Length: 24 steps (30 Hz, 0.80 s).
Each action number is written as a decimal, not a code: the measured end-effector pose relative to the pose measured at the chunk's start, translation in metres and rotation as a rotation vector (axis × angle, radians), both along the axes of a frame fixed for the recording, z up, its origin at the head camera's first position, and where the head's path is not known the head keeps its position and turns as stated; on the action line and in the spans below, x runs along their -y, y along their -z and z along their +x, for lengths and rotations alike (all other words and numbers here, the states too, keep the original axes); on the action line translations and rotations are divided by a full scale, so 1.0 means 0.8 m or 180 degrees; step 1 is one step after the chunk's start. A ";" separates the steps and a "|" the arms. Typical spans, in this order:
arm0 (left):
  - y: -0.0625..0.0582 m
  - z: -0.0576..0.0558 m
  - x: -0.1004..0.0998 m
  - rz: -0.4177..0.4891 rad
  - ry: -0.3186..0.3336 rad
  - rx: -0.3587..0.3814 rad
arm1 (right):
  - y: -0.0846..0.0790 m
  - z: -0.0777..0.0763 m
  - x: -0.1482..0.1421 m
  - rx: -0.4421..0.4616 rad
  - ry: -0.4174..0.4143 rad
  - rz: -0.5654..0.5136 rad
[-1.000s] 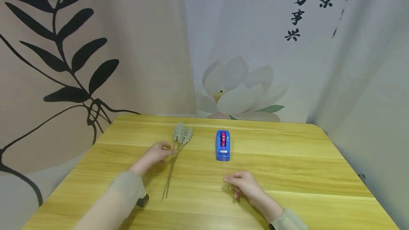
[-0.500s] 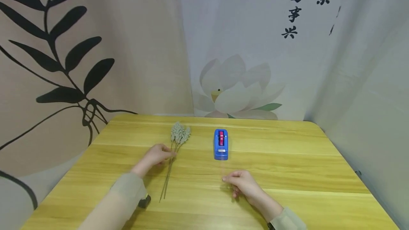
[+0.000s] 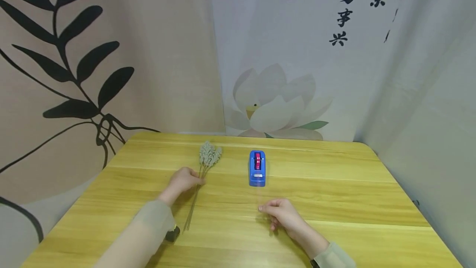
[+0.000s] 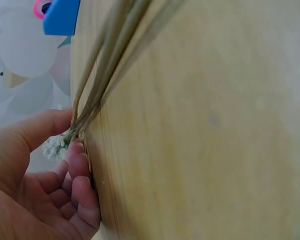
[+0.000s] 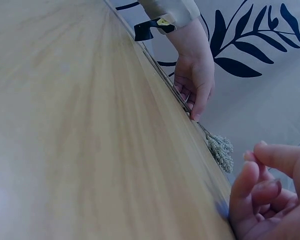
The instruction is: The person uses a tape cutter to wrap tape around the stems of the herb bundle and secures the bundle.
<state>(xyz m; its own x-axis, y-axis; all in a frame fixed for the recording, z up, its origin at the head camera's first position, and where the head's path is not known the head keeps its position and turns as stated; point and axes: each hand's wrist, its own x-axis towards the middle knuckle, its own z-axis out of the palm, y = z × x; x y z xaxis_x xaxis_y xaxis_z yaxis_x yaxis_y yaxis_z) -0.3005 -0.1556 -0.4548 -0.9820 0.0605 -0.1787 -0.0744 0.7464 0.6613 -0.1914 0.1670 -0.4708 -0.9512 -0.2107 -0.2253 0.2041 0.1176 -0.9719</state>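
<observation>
Left hand (image 3: 184, 180) pinches dried flowers (image 3: 210, 154) by stems (image 4: 110, 42), heads toward table's (image 3: 334, 202) far edge. Right hand (image 3: 284, 213) pinches faint tape (image 3: 259, 195) from blue dispenser (image 3: 257, 180), near far edge. Apparently done: stems bunched, tape drawn. Not yet: tape cut; none visible on stems.

Left forearm (image 3: 139, 235) extended forward, sleeved; left hand (image 3: 184, 180) pinches between thumb and fingers. Right hand (image 3: 282, 213), palm inward, pinches likewise, remaining fingers curled.
</observation>
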 end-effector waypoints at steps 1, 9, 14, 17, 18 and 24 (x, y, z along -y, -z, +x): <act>0.001 -0.001 0.000 0.0017 -0.0017 0.0012 | 0.000 0.000 -0.001 0.0001 0.0001 0.0001; 0.002 -0.004 0.001 0.0054 0.0036 0.0014 | -0.002 0.000 -0.002 -0.0003 0.0002 -0.0005; 0.004 -0.005 0.001 0.0107 0.0026 0.0010 | -0.001 0.000 -0.004 -0.0020 0.0001 -0.0007; 0.004 -0.004 0.002 0.0198 0.0012 -0.0001 | 0.000 -0.001 -0.004 -0.0031 -0.0012 -0.0021; 0.004 -0.004 0.002 0.0246 0.0004 -0.0004 | 0.000 0.000 -0.004 -0.0034 -0.0020 -0.0034; -0.001 0.003 0.004 0.0538 -0.0093 0.0025 | 0.000 0.001 -0.004 0.0001 -0.0041 -0.0079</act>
